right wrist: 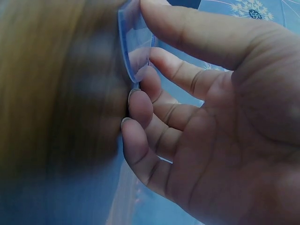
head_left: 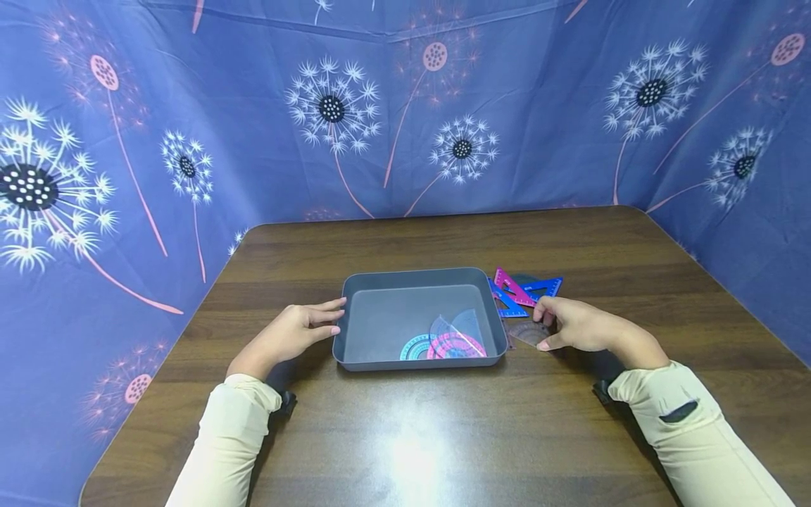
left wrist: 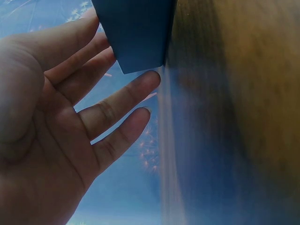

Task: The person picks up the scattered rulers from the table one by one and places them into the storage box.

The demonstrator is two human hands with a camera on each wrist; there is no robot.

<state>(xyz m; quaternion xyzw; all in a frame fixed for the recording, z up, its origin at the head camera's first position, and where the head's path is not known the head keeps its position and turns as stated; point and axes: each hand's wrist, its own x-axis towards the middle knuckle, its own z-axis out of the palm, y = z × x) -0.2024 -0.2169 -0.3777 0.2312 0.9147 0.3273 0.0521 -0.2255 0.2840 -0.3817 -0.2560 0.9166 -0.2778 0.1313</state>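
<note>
My right hand [head_left: 573, 325] pinches a clear protractor [head_left: 527, 332] on the desk [head_left: 443, 436]; my relaxed left hand [head_left: 298, 332] touches the grey tray [head_left: 342, 331].

A clear protractor [head_left: 528, 332], a thin see-through half-disc with a faint brownish tint against the wood, lies on the table just at 3 o'clock of the grey tray [head_left: 355, 352], close to its near right corner. The right hand [head_left: 573, 325] pinches it: the right wrist view shows the thumb [right wrist: 197, 33] on one face of the curved, transparent edge [right wrist: 133, 47] and the curled fingertips [right wrist: 140, 105] against the other. The tray is a shallow, dark grey rectangle with rounded corners, sitting flat at the table's middle; the left hand [head_left: 291, 334] rests at its 9 o'clock side, straight fingers touching its wall [left wrist: 140, 37].
</note>
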